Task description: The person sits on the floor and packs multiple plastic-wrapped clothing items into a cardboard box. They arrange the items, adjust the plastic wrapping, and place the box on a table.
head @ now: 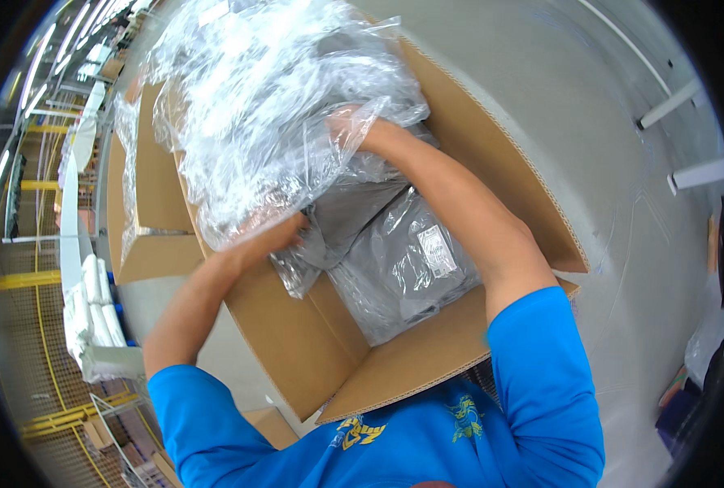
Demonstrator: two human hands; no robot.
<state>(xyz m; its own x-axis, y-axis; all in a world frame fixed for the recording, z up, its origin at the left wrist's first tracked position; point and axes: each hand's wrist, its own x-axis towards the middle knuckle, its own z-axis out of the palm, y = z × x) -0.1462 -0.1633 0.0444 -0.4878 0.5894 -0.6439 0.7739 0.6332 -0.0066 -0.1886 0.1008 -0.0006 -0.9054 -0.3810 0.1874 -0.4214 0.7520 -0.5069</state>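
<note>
A large heap of clear plastic bags (264, 104) spills over the far part of an open cardboard box (313, 311) before me. My left hand (286, 232) is curled at the heap's near left edge, gripping the film, with part of it covered. Deeper in, under a loose fold of film, lies my right hand (353, 128); its fingers are blurred and partly hidden. Between my forearms, a bagged grey garment (398, 244) rests inside the box, bearing a white label (436, 251) with print. Darker grey fabric (362, 213) shows just beyond it.
To the left stands a second open cardboard box (160, 256) with plastic film over its edge. White wrapped rolls (96, 305) are stacked further left, near yellow-framed mesh racking (26, 280). White metal legs (670, 107) stand on the floor at the right.
</note>
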